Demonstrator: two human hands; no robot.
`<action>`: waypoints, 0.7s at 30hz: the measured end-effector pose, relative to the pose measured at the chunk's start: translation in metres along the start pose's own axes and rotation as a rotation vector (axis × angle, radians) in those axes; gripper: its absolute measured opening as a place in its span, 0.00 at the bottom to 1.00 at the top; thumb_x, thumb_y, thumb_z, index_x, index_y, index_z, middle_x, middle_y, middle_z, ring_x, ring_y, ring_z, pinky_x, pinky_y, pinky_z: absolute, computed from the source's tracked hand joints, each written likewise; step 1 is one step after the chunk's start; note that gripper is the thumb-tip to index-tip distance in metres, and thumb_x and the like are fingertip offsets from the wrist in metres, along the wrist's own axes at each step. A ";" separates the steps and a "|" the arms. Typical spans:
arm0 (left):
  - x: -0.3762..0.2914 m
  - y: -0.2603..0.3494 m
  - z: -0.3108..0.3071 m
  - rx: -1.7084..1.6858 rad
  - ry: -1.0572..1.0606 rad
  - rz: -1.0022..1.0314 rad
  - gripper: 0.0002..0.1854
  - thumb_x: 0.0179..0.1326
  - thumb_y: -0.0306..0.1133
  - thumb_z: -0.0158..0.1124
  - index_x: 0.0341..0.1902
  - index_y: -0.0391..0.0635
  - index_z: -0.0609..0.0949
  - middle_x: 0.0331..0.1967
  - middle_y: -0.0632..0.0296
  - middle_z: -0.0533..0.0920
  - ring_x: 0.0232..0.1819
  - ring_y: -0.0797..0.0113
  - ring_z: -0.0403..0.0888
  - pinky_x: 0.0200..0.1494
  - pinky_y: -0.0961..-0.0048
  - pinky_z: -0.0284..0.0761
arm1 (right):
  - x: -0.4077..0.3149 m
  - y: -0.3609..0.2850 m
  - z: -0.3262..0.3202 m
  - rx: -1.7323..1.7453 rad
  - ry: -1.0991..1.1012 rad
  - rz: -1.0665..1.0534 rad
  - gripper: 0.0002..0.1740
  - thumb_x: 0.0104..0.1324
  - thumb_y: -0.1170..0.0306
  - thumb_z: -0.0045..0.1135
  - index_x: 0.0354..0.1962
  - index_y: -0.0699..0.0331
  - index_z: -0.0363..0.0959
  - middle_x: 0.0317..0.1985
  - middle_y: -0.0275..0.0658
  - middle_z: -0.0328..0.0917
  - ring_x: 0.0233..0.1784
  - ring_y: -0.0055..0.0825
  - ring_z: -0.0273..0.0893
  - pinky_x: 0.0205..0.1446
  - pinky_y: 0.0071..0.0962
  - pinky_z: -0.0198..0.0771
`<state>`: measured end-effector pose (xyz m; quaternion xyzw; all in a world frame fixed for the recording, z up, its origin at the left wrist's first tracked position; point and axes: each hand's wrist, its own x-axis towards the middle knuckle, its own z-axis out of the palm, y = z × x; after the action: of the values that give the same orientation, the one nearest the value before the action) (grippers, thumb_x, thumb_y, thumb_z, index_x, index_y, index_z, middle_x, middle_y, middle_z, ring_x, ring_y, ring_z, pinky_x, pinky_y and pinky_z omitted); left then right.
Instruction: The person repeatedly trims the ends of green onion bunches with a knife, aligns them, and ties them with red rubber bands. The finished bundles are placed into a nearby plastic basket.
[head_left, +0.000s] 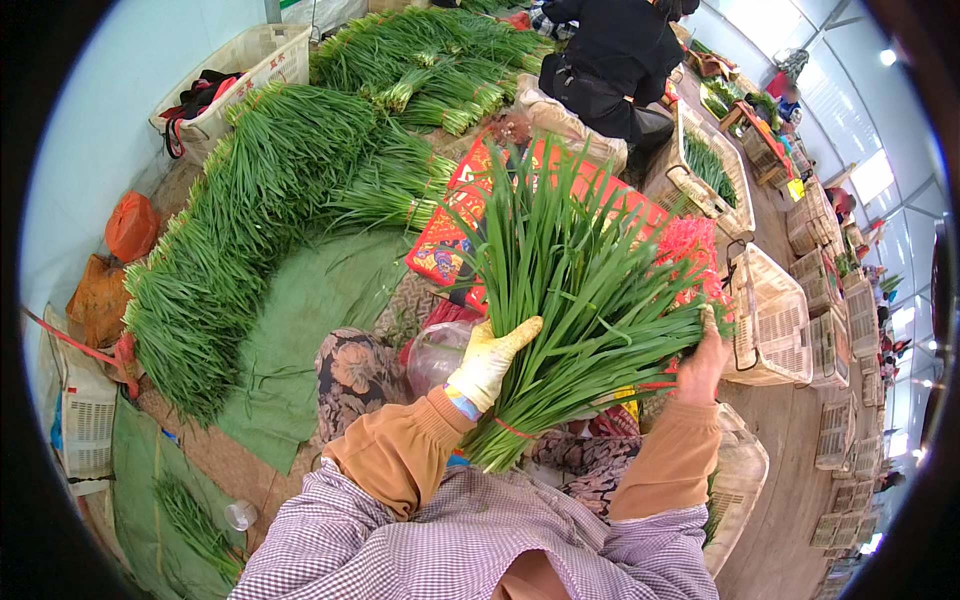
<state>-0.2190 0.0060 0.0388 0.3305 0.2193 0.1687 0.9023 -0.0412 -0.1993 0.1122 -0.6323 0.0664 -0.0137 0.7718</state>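
Note:
A large bunch of green Chinese chives (555, 300) fans out in front of me, its pale stem ends toward my body and a red band (514, 428) around them. My left hand (491, 360), in a pale glove stained yellow, grips the bunch on its left side, thumb across the leaves. My right hand (703, 360) is at the leaf tips on the right; the leaves partly hide its fingers, so its hold cannot be told for sure. Under the leaves lies a red printed sheet or bag (439, 244), with red shredded strands (688, 244) beside it.
Banded chive bunches (255, 195) are piled at the left and back on green sheeting (322, 300). A person in black (611, 60) sits ahead. Plastic crates (772, 315) line the right side; another crate (739, 487) stands by my right arm. A clear cup (241, 515) lies lower left.

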 end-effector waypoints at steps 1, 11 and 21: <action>-0.002 0.000 0.000 0.012 -0.031 0.018 0.19 0.54 0.31 0.69 0.49 0.40 0.78 0.42 0.64 0.82 0.41 0.74 0.78 0.46 0.75 0.74 | 0.000 -0.005 -0.007 -0.056 0.055 -0.025 0.26 0.61 0.73 0.59 0.56 0.62 0.64 0.44 0.38 0.76 0.44 0.27 0.75 0.49 0.30 0.72; -0.005 -0.002 0.005 0.053 -0.016 0.021 0.20 0.54 0.30 0.69 0.50 0.39 0.76 0.43 0.63 0.81 0.41 0.72 0.78 0.47 0.74 0.74 | -0.089 -0.048 0.017 -0.878 -0.770 -0.961 0.13 0.53 0.84 0.58 0.38 0.66 0.76 0.37 0.42 0.79 0.37 0.33 0.77 0.42 0.28 0.71; -0.001 -0.004 0.002 -0.010 0.043 0.037 0.20 0.54 0.32 0.70 0.49 0.41 0.78 0.41 0.64 0.82 0.40 0.73 0.78 0.45 0.75 0.74 | -0.142 0.004 0.044 -1.026 -0.988 -0.733 0.14 0.53 0.75 0.62 0.39 0.61 0.75 0.35 0.42 0.72 0.35 0.41 0.74 0.36 0.33 0.70</action>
<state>-0.2177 0.0014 0.0377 0.3261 0.2317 0.1936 0.8958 -0.1772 -0.1405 0.1285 -0.8229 -0.4970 0.0476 0.2711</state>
